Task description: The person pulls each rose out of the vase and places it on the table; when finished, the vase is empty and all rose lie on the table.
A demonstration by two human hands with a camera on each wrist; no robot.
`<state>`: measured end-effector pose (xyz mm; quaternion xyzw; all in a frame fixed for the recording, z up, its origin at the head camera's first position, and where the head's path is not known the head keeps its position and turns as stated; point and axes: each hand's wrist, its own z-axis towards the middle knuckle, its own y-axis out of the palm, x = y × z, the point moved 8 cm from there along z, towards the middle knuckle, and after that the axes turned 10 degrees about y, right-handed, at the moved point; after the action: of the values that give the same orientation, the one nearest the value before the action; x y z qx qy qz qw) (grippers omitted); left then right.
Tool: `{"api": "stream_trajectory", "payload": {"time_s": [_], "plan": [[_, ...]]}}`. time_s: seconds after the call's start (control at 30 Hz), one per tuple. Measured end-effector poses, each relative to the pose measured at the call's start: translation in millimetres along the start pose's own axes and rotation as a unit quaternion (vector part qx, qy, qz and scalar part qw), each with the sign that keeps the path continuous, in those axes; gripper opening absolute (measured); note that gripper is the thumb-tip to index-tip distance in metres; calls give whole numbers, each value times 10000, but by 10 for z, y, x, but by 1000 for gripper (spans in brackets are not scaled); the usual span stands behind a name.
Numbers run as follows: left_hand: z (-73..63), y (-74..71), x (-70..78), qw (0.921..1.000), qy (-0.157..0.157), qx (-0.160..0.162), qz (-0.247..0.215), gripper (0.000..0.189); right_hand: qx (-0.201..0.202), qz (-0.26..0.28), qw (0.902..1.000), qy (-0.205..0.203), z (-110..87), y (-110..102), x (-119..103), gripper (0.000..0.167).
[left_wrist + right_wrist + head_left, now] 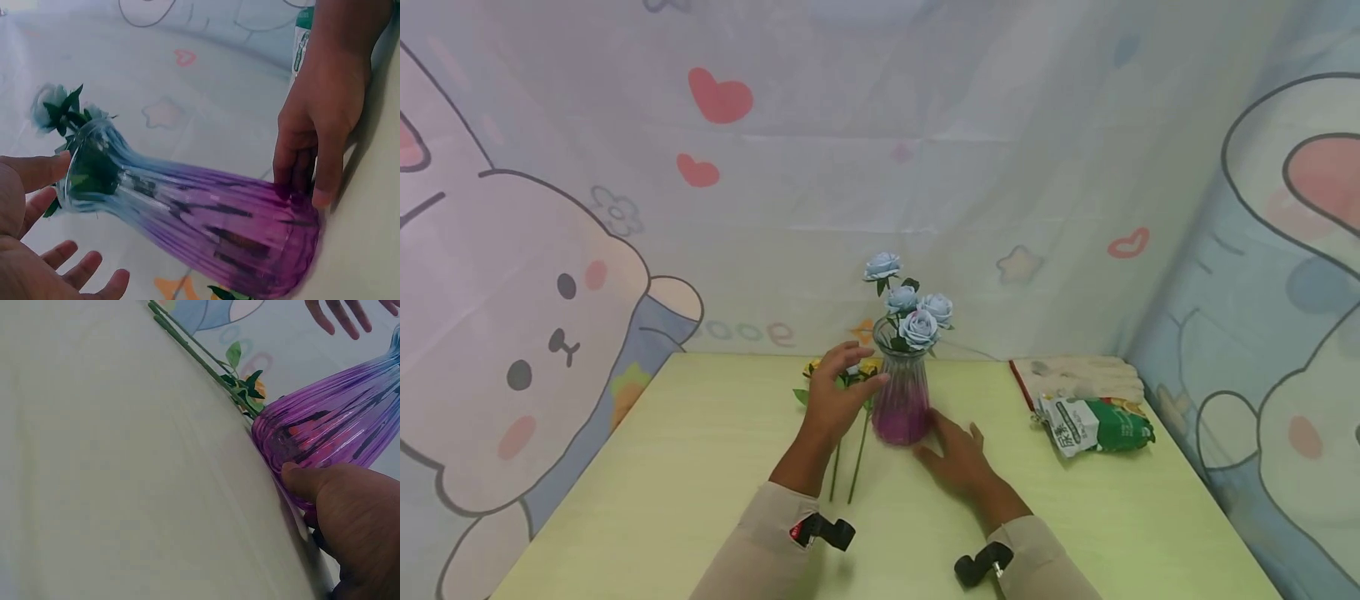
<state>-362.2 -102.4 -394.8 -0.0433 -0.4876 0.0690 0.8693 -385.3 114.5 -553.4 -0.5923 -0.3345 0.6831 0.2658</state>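
Probably the likeliest mishap is a tip: the right hand (958, 457) grips the vase (901, 404) low, thumb and fingers curled against its base, while the left hand (835, 396), fingers spread and clasping nothing, gives the top no firm support. A sideways push at the foot could topple the vase, since the roses lean out above its rim. Smooth glass might also slip from so low a hold. The left thumb lies so near the vase's mouth that a careless sweep could jostle a bloom, and sliding the vase leftward could crush the yellow flowers (811, 367) close beside it.

Counted, there is one vase, seemingly upright on the one table (700, 467), with four blue roses (920, 330) showing above its mouth. Left of the vase lie two bare green stems (859, 457); at least two yellow blooms show there, the exact number hidden by the left hand. Well to the vase's right are one green-and-white packet (1097, 425) and, behind that, pale gloves (1082, 377), how many unclear.
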Motion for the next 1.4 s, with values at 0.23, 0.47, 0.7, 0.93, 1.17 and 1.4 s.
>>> {"api": "stream_trajectory", "payload": {"time_s": [0.23,0.47,0.7,0.93,1.17,1.4], "plan": [[17,133,57,9997,-45,172,165,38,-12,-82,10000,30,8,10,0,77],[89,259,145,9997,132,169,142,34,4,-39,10000,9,9,-5,-16,76],[185,355,190,9978,225,444,432,33,96,-100,9999,-27,27,-8,3,75],[223,432,201,9938,177,786,769,25,81,-164,9998,-27,46,11,23,75],[253,483,270,9910,55,861,1027,20,108,-126,9999,-36,35,-6,-6,75],[296,411,352,9894,373,1068,911,16,164,-110,9998,-89,39,11,6,75]]}}
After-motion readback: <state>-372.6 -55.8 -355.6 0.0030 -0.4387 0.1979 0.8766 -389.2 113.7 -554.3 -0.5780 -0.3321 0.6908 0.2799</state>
